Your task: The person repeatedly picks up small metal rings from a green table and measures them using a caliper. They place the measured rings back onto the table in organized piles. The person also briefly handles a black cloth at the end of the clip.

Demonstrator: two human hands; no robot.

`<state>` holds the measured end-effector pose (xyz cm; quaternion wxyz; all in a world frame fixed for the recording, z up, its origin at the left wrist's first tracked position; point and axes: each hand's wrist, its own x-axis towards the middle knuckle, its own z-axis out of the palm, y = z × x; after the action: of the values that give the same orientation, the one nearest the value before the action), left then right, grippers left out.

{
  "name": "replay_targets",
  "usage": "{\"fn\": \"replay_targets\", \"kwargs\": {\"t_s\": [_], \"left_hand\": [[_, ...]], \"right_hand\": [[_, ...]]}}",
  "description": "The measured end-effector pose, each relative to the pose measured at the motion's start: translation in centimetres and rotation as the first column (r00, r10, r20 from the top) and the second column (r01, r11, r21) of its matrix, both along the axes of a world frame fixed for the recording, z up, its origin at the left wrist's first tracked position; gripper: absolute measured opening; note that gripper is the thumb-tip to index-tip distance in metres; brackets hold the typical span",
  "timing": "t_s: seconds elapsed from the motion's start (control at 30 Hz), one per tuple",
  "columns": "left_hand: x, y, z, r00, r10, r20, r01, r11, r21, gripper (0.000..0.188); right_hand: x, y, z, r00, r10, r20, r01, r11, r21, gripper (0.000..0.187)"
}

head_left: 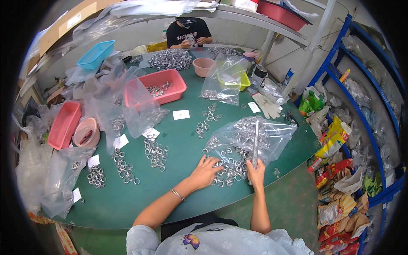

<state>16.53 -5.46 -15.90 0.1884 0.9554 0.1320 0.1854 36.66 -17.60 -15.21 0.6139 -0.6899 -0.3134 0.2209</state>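
Observation:
My right hand [256, 173] is closed round a tapered metal ring mandrel [255, 142], which points away from me over a pile of rings. My left hand [205, 173] rests at the left edge of the loose silver-coloured rings [229, 173], fingers apart and touching them; no ring shows clearly in its grip. Behind the mandrel lies a clear plastic bag [278, 134], with many more rings heaped in or under it. A short trail of rings [203, 127] runs across the green table [182, 191] beyond my left hand.
Ring groups [156, 154] with white paper slips [120, 141] lie to the left. Pink tubs [178, 91], clear bags and a pale glove [267, 106] stand or lie farther back. A co-worker [189, 32] sits across the table. Blue shelving [361, 110] and packages [335, 212] line the right side.

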Motion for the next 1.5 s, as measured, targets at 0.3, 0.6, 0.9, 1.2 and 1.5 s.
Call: {"fn": "replay_targets", "kwargs": {"t_s": [0.3, 0.6, 0.9, 1.2, 1.5], "left_hand": [[4.8, -6.3, 0.6, 0.999, -0.039, 0.025, 0.035, 0.987, 0.16, 0.046], [0.9, -4.9, -1.1, 0.996, 0.076, 0.045, -0.082, 0.98, 0.179, 0.036], [5.8, 1.8, 0.1, 0.966, 0.242, 0.087, -0.243, 0.97, -0.002, 0.02], [5.1, 3.6, 1.4, 0.932, 0.308, 0.189, -0.194, 0.868, -0.457, 0.015], [-3.5, 4.7, 8.2, 0.57, 0.618, 0.542, 0.584, 0.16, -0.796, 0.018]], "right_hand": [[-1.3, 0.3, 0.7, 0.996, 0.028, -0.087, -0.023, 0.999, 0.048, 0.01], [-1.4, 0.0, 0.9, 0.994, 0.043, -0.1, -0.042, 0.999, 0.011, 0.011], [-0.3, -0.1, -1.5, 0.99, 0.075, -0.12, -0.07, 0.996, 0.049, 0.01], [-0.3, -0.1, -1.1, 0.994, 0.071, -0.086, -0.069, 0.997, 0.025, 0.011], [-4.7, 0.3, 6.0, 0.754, 0.584, -0.302, -0.541, 0.812, 0.22, 0.026]]}}
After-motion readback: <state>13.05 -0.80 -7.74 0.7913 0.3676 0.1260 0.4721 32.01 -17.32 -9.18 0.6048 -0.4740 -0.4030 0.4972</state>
